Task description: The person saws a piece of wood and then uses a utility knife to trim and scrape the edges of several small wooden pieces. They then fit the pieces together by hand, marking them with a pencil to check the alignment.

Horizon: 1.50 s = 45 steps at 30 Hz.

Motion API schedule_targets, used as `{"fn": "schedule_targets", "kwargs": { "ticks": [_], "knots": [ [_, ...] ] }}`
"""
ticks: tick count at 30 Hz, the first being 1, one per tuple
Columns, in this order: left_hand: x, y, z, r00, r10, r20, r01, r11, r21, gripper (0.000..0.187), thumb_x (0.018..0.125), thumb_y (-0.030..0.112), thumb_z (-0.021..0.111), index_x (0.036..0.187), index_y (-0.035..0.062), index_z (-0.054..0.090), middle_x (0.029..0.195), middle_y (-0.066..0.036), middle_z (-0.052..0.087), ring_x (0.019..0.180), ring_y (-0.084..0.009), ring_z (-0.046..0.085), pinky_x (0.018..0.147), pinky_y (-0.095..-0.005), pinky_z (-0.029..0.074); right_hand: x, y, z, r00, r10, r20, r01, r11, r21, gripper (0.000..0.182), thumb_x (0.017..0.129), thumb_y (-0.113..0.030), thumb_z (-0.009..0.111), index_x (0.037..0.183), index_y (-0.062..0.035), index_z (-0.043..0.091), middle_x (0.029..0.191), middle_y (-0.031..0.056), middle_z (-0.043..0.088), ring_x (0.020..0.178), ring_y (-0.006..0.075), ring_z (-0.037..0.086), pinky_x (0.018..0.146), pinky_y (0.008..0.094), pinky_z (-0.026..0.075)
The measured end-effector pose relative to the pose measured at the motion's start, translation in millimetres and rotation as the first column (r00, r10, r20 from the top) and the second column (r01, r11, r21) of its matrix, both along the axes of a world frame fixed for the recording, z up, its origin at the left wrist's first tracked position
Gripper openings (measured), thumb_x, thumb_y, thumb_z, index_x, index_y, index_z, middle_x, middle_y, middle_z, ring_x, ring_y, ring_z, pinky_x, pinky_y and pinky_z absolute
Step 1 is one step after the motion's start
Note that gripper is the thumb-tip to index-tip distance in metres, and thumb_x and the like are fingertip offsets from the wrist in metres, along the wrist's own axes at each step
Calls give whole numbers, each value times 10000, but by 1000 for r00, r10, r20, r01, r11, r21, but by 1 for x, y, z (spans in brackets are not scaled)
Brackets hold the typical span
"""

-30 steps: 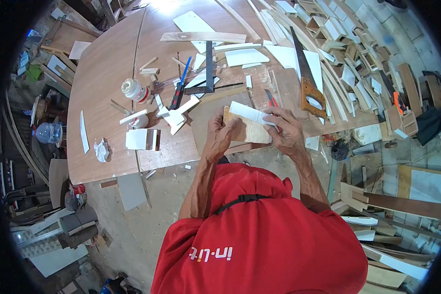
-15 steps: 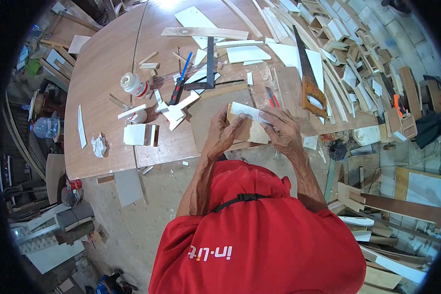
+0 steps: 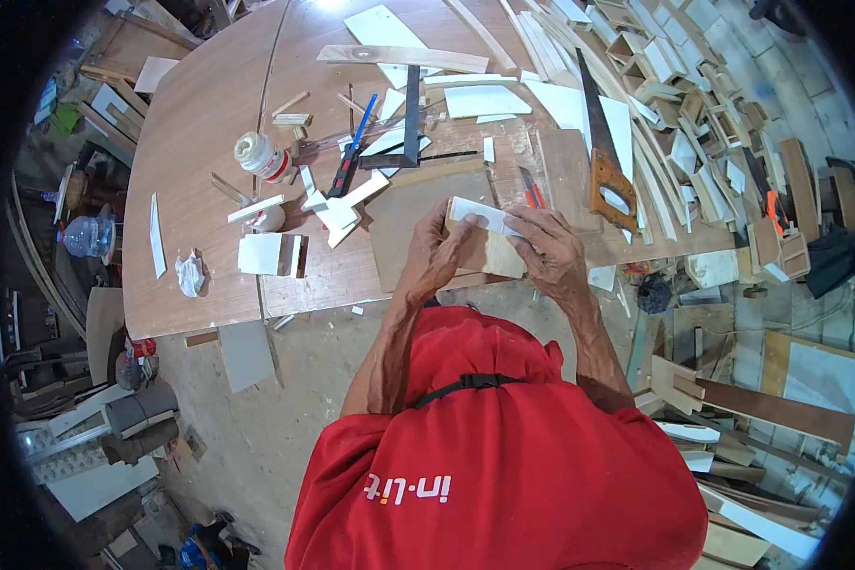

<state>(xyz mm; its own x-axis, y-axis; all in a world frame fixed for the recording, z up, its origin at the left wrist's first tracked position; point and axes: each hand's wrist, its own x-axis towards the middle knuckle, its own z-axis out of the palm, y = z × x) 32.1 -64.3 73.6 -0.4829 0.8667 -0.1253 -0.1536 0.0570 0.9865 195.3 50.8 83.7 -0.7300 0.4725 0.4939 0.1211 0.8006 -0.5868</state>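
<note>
Here, gripping 1 block (image 3: 503,256) between left hand (image 3: 432,252) and right hand (image 3: 553,252), both half curled onto it and its white strip (image 3: 482,213), at near edge of table (image 3: 204,218). Just beyond, red tool (image 3: 533,193); farther, saw (image 3: 611,185) rightward, then square (image 3: 413,119).

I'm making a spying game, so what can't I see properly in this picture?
All in the head view:
- Wooden piece: its underside faces away from the camera.
- White strip: partly covered by the left hand and right hand.
- Jar label: words too small.
- Blue thing: cut off by the bottom edge.
</note>
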Motion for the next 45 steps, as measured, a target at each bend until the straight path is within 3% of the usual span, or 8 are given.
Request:
{"fn": "schedule_targets", "kwargs": {
  "ticks": [18,20,23,26,30,32,35,45],
  "knots": [
    [1,3,-5,996,49,-71,-46,998,39,184,956,186,545,975,11,596,837,-35,617,775,-98,526,685,-268,441,-1,-1,-1,999,-9,-31,7,998,-58,333,801,-69,695,1128,-46,641,1074,95,656,972,263,622,846,361,502],
    [3,1,2,996,70,-51,-67,996,55,186,956,189,545,969,10,595,829,-29,611,765,-94,517,677,-263,433,-4,-10,1,962,-230,-149,132,866,-483,382,836,-90,687,1200,-29,591,1036,93,652,970,198,610,828,323,493],
    [1,-2,9,993,100,-64,-94,991,99,195,955,206,551,968,16,595,814,-14,594,754,-87,501,669,-253,420,1,-6,-8,962,-229,-148,30,627,-778,383,861,-94,674,1213,2,557,989,71,642,927,132,594,786,281,487],
    [-1,-8,14,988,85,-129,-71,991,114,208,953,227,558,976,23,595,809,-4,582,755,-81,495,671,-241,412,2,-7,-9,968,-207,-145,-14,529,-848,346,864,-92,678,1173,19,568,958,55,642,864,96,592,742,252,487],
    [3,-7,18,984,89,-156,-69,989,130,217,954,215,563,1071,34,581,854,-13,597,791,-81,517,688,-237,423,-3,-11,-7,951,-252,-180,-18,536,-844,310,863,-81,675,1143,13,583,918,42,648,814,91,596,713,244,489],
    [11,-3,25,970,242,5,-239,954,180,252,942,167,581,1161,50,539,887,-24,608,806,-89,542,691,-245,446,-6,-15,-1,934,-270,-234,-26,602,-798,266,866,-89,673,1107,9,616,909,47,653,813,88,598,711,242,490],
    [4,-6,16,981,183,64,-190,973,129,287,929,128,593,1196,68,508,894,-25,607,802,-88,557,678,-246,462,-7,-14,-13,950,-254,-183,24,642,-766,234,868,-101,675,1074,5,642,903,51,666,808,96,610,719,250,500],
    [2,-8,-2,977,192,92,-203,972,122,197,913,111,613,1096,85,545,871,-5,595,768,-69,541,655,-228,457,-2,-15,-13,971,-197,-138,19,634,-773,263,881,-142,675,1099,2,642,917,58,678,828,101,625,728,257,517]
  ]
}}
